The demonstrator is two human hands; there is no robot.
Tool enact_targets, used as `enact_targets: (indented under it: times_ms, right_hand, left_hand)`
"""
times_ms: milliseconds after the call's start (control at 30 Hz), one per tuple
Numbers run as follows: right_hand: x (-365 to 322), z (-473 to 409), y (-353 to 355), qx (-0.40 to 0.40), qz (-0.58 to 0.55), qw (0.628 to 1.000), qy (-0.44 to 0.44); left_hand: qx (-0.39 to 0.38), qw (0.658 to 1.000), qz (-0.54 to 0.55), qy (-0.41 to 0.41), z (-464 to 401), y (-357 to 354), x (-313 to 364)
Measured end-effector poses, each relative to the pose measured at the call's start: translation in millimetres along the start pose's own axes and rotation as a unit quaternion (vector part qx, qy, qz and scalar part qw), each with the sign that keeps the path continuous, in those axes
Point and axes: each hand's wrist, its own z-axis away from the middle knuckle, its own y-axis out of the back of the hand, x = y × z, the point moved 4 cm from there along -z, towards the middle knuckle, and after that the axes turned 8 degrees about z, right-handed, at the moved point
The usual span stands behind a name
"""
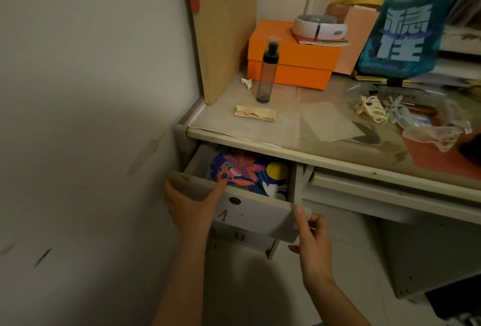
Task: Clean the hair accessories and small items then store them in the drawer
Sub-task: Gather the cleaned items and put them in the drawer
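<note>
Both hands clamp the pale grey drawer front [256,217], left hand [191,207] at its left corner, right hand [311,241] at its right, seemingly to slide it evenly, while the plastic claw hair clips [371,109] wait far right on the beige desk top [260,127].

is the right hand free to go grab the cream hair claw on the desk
Probably not yet: the right hand grips the drawer front's right corner. Once released, the path to the cream hair claw looks unobstructed.

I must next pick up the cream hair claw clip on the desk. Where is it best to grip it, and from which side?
Grip the cream claw clip at its narrow hinge end, at its left, coming from above and from the left. Its curved teeth spread toward the right, where the pale blue clip lies against it, so that side looks crowded.
</note>
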Motion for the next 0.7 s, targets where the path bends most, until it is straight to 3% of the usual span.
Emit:
enact_targets:
  times_ms: [533, 700]
  right_hand:
    - [-2, 32, 19, 0.003, 0.091, 0.996, 0.01]
    - [-5, 31, 20, 0.003, 0.13, 0.991, 0.013]
  left_hand:
    - [-0.003, 1.0, -0.008, -0.003, 32, 34, 0]
    - [0.0, 0.997, -0.076, -0.009, 36, 35, 3]
